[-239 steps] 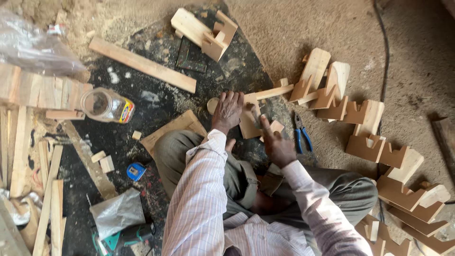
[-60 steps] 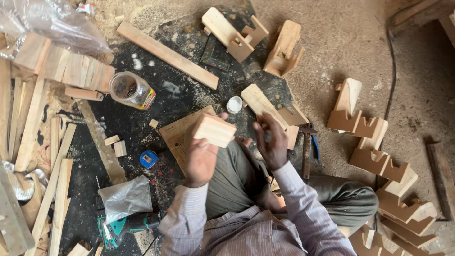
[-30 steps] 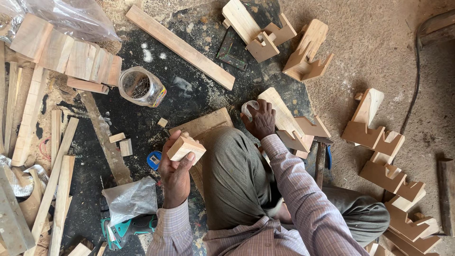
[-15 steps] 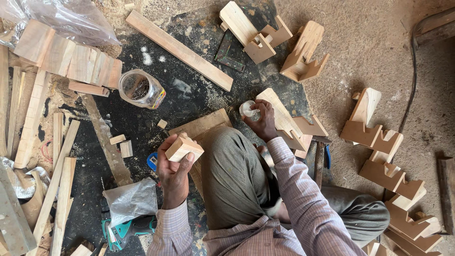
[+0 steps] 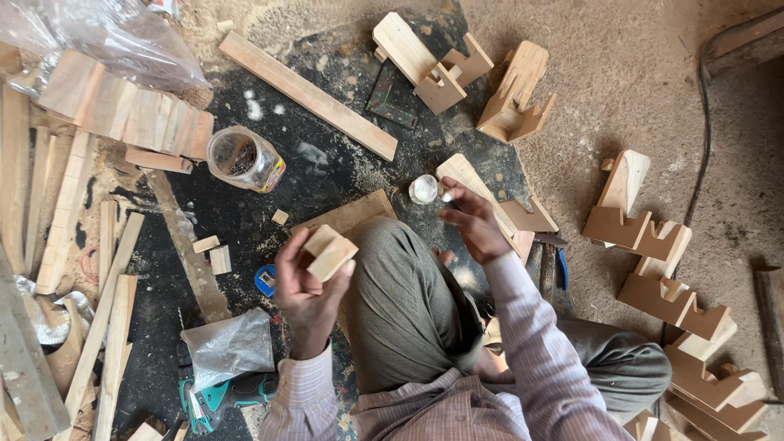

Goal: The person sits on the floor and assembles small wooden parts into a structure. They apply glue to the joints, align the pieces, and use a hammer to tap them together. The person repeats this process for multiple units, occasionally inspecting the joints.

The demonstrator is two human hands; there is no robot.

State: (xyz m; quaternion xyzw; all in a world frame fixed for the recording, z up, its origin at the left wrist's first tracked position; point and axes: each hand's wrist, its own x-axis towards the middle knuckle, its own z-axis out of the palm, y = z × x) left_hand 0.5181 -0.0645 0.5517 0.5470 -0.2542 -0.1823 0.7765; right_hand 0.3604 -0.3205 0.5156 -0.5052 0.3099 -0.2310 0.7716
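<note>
On the workshop floor, above the person's bent knee, the left hand (image 5: 306, 294) holds a small wooden block (image 5: 330, 251), fingers curled behind it and thumb across the front, pinching it clear of the ground. The right hand (image 5: 472, 224) is raised near a small round white container (image 5: 424, 189), fingertips loosely bunched beside its rim; I cannot tell whether they grip it or only touch it. The block is held at its edges only, so it could twist loose and drop onto the board (image 5: 347, 219) beneath. The container sits just beside the long wooden piece (image 5: 482, 196), and a nudge could tip it and spill whatever it holds into the sawdust. The open plastic jar (image 5: 242, 158) lies on its side, well apart to the left.
</note>
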